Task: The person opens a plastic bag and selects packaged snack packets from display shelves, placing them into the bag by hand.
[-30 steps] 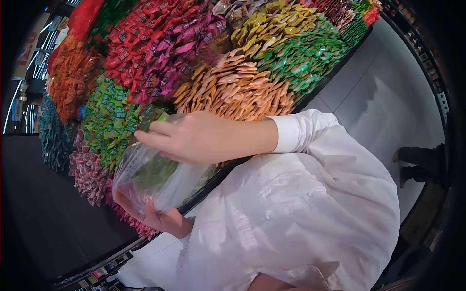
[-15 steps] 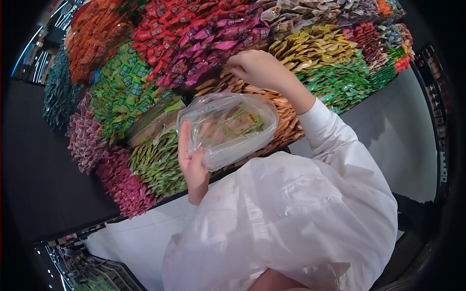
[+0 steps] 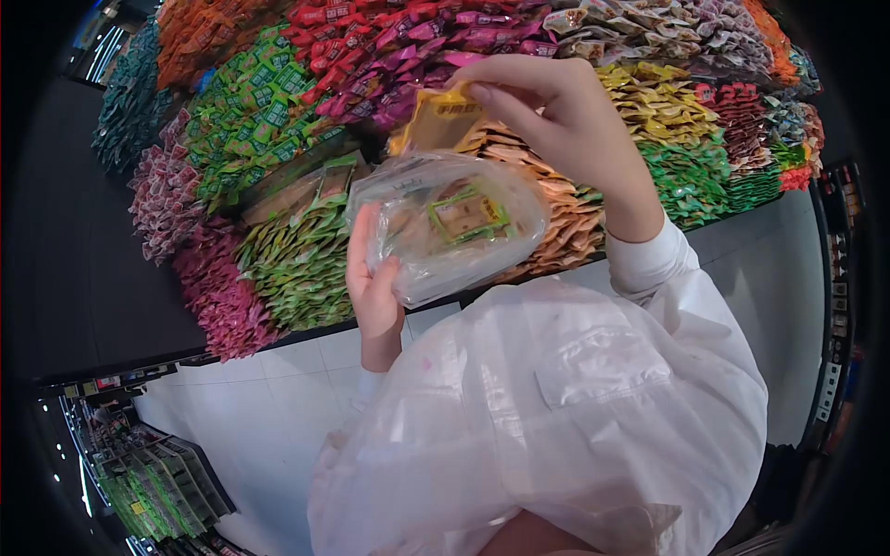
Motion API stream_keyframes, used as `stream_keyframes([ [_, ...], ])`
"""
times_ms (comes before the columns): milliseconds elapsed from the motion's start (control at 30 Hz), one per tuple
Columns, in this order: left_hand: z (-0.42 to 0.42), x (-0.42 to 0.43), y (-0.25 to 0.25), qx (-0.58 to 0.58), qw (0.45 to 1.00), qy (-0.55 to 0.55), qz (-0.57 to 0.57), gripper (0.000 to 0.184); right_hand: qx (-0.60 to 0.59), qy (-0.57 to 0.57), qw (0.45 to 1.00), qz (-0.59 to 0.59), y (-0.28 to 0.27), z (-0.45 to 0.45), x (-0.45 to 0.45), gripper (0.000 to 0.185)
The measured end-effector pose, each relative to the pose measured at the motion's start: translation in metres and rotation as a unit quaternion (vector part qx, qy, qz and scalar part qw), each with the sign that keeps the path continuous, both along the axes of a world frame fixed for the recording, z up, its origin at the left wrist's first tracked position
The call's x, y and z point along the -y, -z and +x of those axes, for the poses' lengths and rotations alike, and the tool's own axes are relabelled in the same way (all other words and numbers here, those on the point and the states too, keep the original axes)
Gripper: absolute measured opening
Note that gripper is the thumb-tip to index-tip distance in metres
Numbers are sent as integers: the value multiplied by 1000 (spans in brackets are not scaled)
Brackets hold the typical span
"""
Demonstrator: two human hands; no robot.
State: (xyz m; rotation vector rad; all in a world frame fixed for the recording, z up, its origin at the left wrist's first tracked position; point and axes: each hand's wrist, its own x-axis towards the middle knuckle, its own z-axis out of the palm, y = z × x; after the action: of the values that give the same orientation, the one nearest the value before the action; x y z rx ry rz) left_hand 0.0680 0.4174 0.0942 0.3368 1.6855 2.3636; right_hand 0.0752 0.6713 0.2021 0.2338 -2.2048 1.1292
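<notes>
Flat yellow-edged plastic packet (image 3: 434, 127), one, at the far rim of a clear thin plastic bag (image 3: 447, 280)
Right hand (image 3: 573, 125) pinching packet near its right corner; left hand (image 3: 375, 289) gripping bag's left side, green-edged rectangular packet (image 3: 470, 214) within; yellow-edged packet probably light, slick, best pinched by its edge; bag likely limp

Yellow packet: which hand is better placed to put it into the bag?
The right hand, probably: it pinches the yellow packet near the plastic bag, while the left hand holds that bag.
</notes>
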Motion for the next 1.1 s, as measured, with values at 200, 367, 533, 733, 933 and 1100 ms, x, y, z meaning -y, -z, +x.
stream_keyframes([
  [200,13,2,-16,-26,998,-48,39,67,67,-212,975,23,-1,22,31,13],
  [367,19,6,-21,-115,988,-55,-87,66,72,-152,980,107,30,-12,42,14],
  [533,22,9,-3,-69,997,-46,7,67,112,-40,984,133,60,-63,23,19],
  [733,28,8,-4,-57,997,-43,-31,68,200,-18,959,199,103,-94,29,28],
  [933,26,7,-1,-18,999,-46,-21,68,202,-27,964,171,114,-103,28,25],
  [1100,23,7,-3,1,999,-42,11,68,28,15,992,124,92,-82,20,15],
])
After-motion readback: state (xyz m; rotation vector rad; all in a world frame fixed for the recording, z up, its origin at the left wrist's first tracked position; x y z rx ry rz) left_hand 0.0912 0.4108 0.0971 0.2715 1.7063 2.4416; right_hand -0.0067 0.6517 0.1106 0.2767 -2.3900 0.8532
